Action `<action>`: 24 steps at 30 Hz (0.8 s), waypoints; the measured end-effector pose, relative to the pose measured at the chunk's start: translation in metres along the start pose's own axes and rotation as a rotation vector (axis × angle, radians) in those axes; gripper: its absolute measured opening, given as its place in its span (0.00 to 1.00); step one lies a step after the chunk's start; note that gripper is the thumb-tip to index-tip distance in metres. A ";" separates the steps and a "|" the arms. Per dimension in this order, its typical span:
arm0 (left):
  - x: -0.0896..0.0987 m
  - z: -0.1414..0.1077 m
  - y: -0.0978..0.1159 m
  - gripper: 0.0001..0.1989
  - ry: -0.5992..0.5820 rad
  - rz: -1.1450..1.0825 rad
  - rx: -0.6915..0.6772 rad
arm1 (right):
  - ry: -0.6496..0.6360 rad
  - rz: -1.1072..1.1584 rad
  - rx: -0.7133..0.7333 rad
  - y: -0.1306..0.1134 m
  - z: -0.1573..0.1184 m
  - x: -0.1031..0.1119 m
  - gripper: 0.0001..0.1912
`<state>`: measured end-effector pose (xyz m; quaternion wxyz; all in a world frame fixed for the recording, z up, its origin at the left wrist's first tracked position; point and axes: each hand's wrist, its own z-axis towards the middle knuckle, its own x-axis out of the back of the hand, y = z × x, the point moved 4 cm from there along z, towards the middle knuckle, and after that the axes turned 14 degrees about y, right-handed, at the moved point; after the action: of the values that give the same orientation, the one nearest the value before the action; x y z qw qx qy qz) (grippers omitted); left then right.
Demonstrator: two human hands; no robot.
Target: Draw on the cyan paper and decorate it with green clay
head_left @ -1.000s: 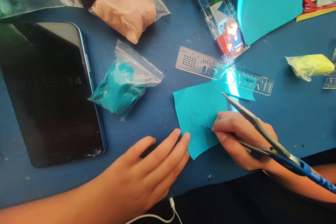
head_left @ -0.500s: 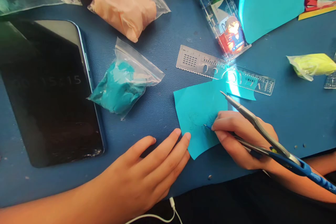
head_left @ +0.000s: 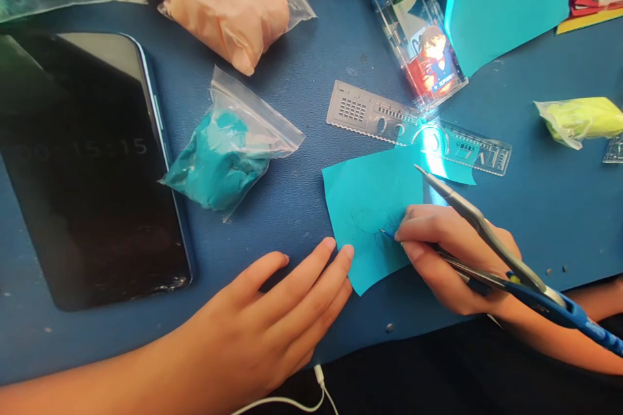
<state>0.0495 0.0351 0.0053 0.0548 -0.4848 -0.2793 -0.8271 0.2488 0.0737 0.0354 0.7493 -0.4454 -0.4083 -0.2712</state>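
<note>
My right hand (head_left: 457, 253) is closed around one leg of a drawing compass (head_left: 535, 308), whose other leg sticks out to the upper left above my fingers. The held leg's tip meets a small blue sheet of paper (head_left: 365, 188). Faint dark pencil lines show on that sheet near the tip. With fingers spread, my left hand (head_left: 287, 311) lies flat on the table, its fingertips at the sheet's lower-left edge. Beyond the sheet is a clear stencil ruler (head_left: 360, 109), partly over another piece of blue paper (head_left: 457, 172).
At left lie a phone (head_left: 92, 207) and a zip bag of teal clay (head_left: 224, 162), with a bag of peach clay (head_left: 233, 6) behind. A clear plastic case (head_left: 413, 32), large blue paper (head_left: 516, 6) and wrapped yellow clay (head_left: 584, 120) lie farther right. A white cable (head_left: 282, 400) hangs below the table edge.
My right hand and the compass have shifted slightly to the right, the tip still on the sheet. My left hand and the paper have stayed in place.
</note>
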 end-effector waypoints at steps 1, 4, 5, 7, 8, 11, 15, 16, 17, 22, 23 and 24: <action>0.000 0.000 0.000 0.18 0.006 0.009 -0.010 | -0.008 -0.005 -0.007 0.000 0.000 0.000 0.08; 0.000 -0.002 0.000 0.19 0.020 0.062 -0.076 | 0.011 -0.004 -0.003 0.001 0.000 0.000 0.08; 0.000 -0.003 0.000 0.19 0.028 0.070 -0.086 | 0.004 -0.003 -0.002 0.001 0.000 -0.001 0.09; -0.001 -0.003 0.000 0.19 0.039 0.077 -0.094 | 0.022 0.007 -0.001 0.002 -0.001 -0.004 0.09; -0.002 -0.004 0.000 0.19 0.046 0.081 -0.092 | 0.054 0.015 0.001 0.002 -0.002 -0.004 0.09; -0.003 -0.003 0.000 0.20 0.037 0.083 -0.090 | 0.134 0.028 0.011 0.001 -0.003 0.000 0.09; -0.001 -0.002 0.000 0.19 0.028 0.083 -0.087 | -0.045 -0.032 -0.019 0.000 -0.003 0.002 0.07; -0.001 -0.001 0.000 0.19 0.025 0.083 -0.082 | -0.039 -0.034 -0.020 0.000 -0.003 0.002 0.07; 0.000 -0.001 0.000 0.19 0.024 0.083 -0.081 | -0.042 -0.035 -0.023 0.001 -0.003 0.001 0.07; 0.001 -0.002 0.000 0.19 -0.002 0.073 -0.082 | 0.126 0.044 0.003 0.003 -0.005 -0.006 0.08; 0.001 -0.003 0.000 0.19 -0.011 0.068 -0.075 | 0.169 0.055 0.007 0.003 -0.005 -0.005 0.08; 0.001 -0.003 0.000 0.19 -0.017 0.066 -0.065 | 0.163 0.055 0.000 0.003 -0.005 -0.005 0.08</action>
<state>0.0466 0.0337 0.0050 0.0638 -0.5024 -0.2365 -0.8292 0.2506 0.0714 0.0288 0.7873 -0.4327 -0.3334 -0.2860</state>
